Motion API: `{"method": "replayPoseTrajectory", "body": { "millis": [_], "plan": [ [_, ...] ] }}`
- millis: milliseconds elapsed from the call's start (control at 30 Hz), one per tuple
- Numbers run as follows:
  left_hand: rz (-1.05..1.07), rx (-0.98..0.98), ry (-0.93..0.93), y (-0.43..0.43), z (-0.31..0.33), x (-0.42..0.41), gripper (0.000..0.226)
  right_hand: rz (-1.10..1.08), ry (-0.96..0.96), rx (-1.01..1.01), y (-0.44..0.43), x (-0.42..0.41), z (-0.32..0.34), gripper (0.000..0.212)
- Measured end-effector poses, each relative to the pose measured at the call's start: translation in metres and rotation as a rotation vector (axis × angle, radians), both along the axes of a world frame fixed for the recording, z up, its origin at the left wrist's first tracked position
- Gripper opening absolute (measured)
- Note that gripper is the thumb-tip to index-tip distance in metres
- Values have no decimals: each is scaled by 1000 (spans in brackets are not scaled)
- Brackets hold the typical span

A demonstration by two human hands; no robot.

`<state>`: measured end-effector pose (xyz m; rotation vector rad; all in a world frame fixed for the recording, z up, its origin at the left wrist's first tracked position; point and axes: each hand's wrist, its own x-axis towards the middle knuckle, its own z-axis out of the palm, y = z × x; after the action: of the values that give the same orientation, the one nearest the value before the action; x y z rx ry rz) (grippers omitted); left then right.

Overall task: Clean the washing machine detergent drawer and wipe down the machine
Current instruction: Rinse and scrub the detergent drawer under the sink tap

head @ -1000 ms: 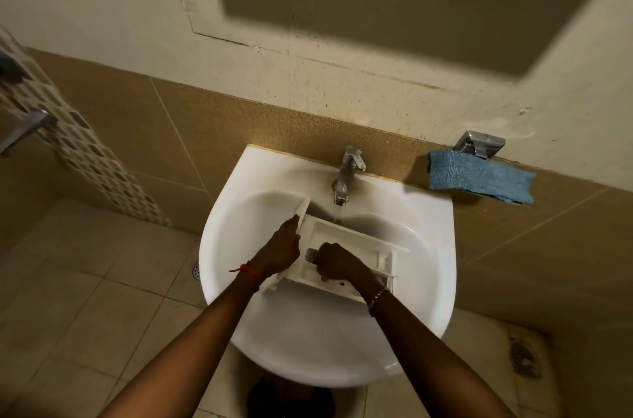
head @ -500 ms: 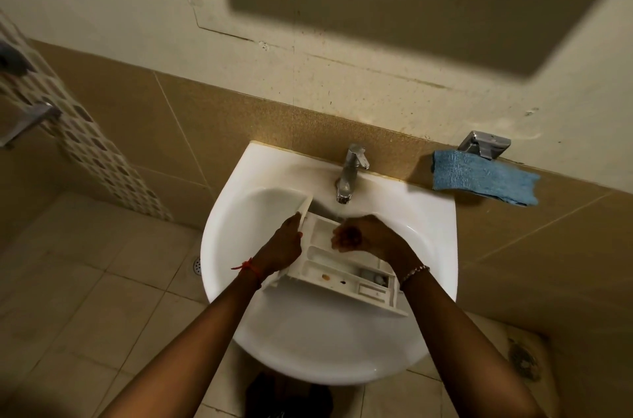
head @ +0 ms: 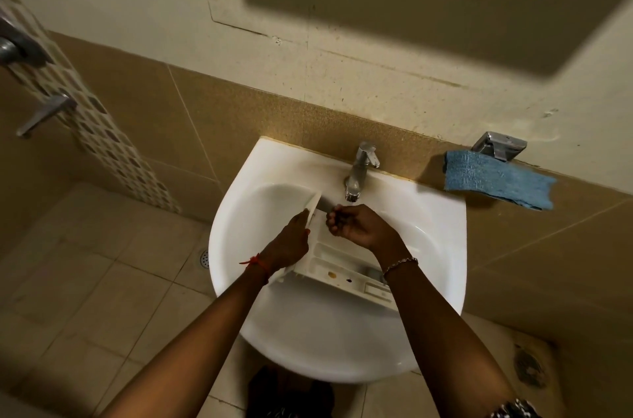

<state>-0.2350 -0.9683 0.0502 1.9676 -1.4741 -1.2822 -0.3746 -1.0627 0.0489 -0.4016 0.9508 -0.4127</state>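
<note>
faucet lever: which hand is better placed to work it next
Probably right. The right hand hovers just under the faucet spout, while the left hand grips the detergent drawer.

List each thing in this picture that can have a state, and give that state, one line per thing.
detergent drawer: tilted in the basin, brown spots in one compartment.
left hand: grips the drawer's left end.
tap: whether water runs cannot be told.
right hand: fingers curled, cupped under the tap; contents unclear.
blue cloth: draped on the wall ledge, untouched.
</note>
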Motion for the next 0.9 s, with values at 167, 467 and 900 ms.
{"method": "replayPoseTrajectory", "body": {
  "millis": [167, 467, 900],
  "plan": [
    [9, -6, 15, 1, -1, -1, 54, 533, 496, -248, 10, -4, 12, 32],
    [-1, -31, 0, 3, 1, 0, 53, 448, 641, -328, 0, -12, 18, 28],
    [-3, 1, -4, 3, 1, 0, 54, 59, 68, -1, 7, -6, 6, 24]
  ]
}}
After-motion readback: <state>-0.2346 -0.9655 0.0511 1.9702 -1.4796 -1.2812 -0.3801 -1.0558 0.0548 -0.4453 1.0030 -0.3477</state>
